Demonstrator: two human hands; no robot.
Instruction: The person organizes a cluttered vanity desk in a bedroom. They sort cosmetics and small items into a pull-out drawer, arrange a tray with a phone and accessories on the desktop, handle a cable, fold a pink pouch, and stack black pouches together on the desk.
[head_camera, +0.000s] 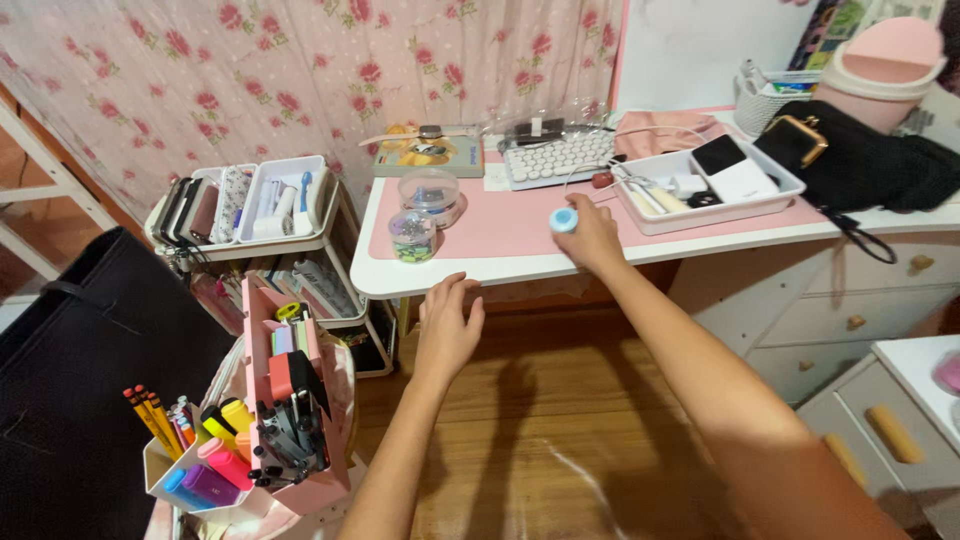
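Item: small blue round object (564, 220), held in your right hand (590, 238), fingers closed round it, above the pink mat on the tabletop (470, 272) near the white tray (700, 215). Your left hand (447, 325) hovers open, empty, by the tabletop's near edge.

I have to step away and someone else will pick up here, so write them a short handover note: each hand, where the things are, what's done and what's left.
Right hand: over the pink mat on the desk, its fingers shut on a small blue round thing.
Left hand: empty, fingers spread, at the desk's front edge, below the mat.
Nearby: two clear jars left of the right hand, a white tray of small items right of it, a keyboard behind.
Done: the blue thing is in hand.
Left: it has not been set down anywhere; the left hand holds nothing.
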